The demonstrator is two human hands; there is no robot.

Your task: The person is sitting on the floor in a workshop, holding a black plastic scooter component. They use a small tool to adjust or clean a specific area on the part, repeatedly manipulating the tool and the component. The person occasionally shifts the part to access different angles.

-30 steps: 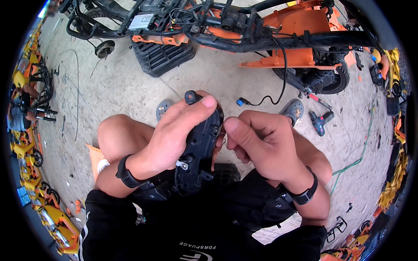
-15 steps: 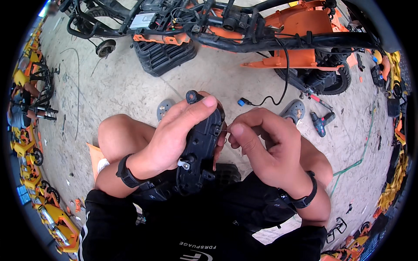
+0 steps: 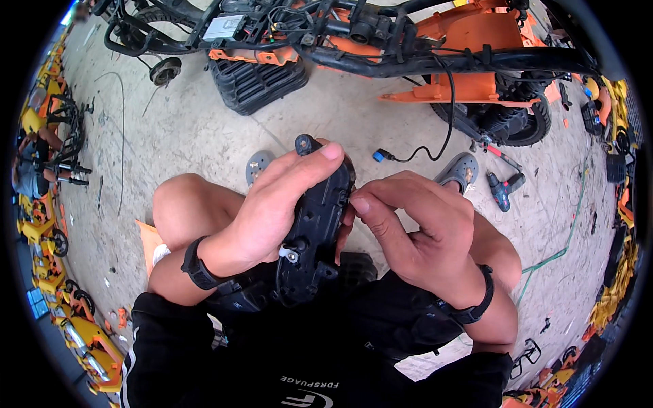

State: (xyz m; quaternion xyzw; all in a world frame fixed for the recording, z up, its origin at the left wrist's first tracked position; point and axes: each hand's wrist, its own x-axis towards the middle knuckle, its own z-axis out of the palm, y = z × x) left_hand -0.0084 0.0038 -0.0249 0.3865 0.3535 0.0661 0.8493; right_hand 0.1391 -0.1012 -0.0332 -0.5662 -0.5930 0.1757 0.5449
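Observation:
A black oblong plastic housing (image 3: 314, 216) stands slanted above my lap, with ribs, small lugs and a mounting ear at its top end. My left hand (image 3: 269, 212) is wrapped round it, the thumb along its upper left side and fingertips showing past its right edge. Low on the housing sits a white and metal fitting (image 3: 289, 254). My right hand (image 3: 422, 228) is closed in a pinch at the housing's right edge. Thumb and forefinger meet there, and what lies between them is too small or hidden to make out.
Ahead stands a partly stripped vehicle frame (image 3: 435, 66) with orange panels. From it hangs a black cable with a blue connector (image 3: 381, 156). A cordless drill (image 3: 502, 190) and a red-handled hammer (image 3: 502, 158) lie on the floor at right. A ribbed black crate-like part (image 3: 258, 87) lies under the frame.
My right hand's pinch has come closer against the housing's edge. The thin piece seen at its fingertips earlier is now hidden. The housing has shifted slightly to the right.

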